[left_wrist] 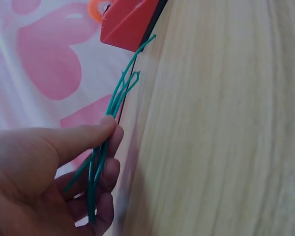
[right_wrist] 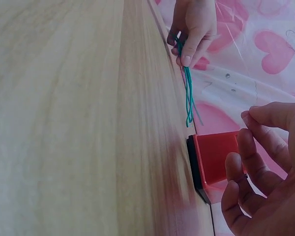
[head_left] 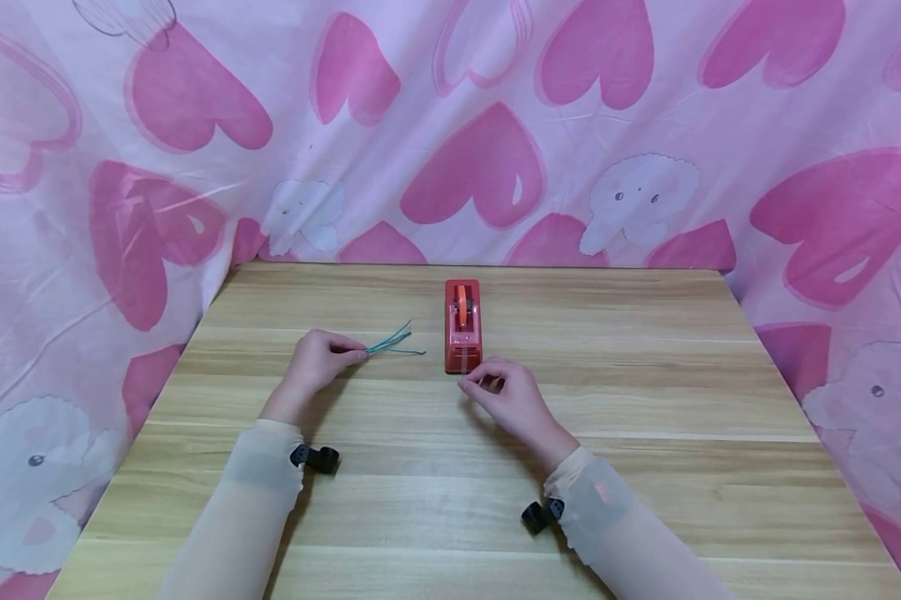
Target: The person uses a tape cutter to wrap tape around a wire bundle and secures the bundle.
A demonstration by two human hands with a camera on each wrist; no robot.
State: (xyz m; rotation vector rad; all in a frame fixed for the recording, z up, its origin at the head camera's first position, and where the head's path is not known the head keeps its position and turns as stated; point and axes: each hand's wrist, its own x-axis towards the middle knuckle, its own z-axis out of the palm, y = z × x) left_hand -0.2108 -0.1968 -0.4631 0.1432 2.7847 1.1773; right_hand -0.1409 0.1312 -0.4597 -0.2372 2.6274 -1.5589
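Note:
My left hand pinches a small bundle of thin green wires between thumb and fingers. The wires' free ends fan out toward the right in the head view, some bent back at the tips. A red tape dispenser with an orange tape roll stands upright on the table. At its front end is my right hand, thumb and forefinger brought together in a pinch. A clear strip of tape runs down the dispenser's front toward those fingertips. In the right wrist view the other fingers curl loosely beside the dispenser.
The wooden table reaches back to a pink curtain with hearts and white animals, which also hangs along both sides. Each forearm wears a black wrist camera, on the left and on the right.

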